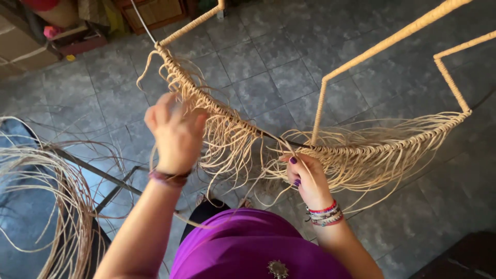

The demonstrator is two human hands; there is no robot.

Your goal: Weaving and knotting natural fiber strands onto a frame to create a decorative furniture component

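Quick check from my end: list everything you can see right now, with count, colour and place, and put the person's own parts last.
Wrapped frame: one, tan, curved rail across the middle with rods rising up right.
Loose cane strands: many, pale tan, hanging from the rail.
Cane bundle: one, pale tan, lower left.
Dark metal rods: two or so, left of centre, near the floor.
Tiled floor: grey.
Boxes and clutter: several, brown and red, top left.
Left hand: raised at the rail, blurred, dark wristband.
Right hand: gripping strands under the rail, beaded bracelets.
Purple top: bottom centre.
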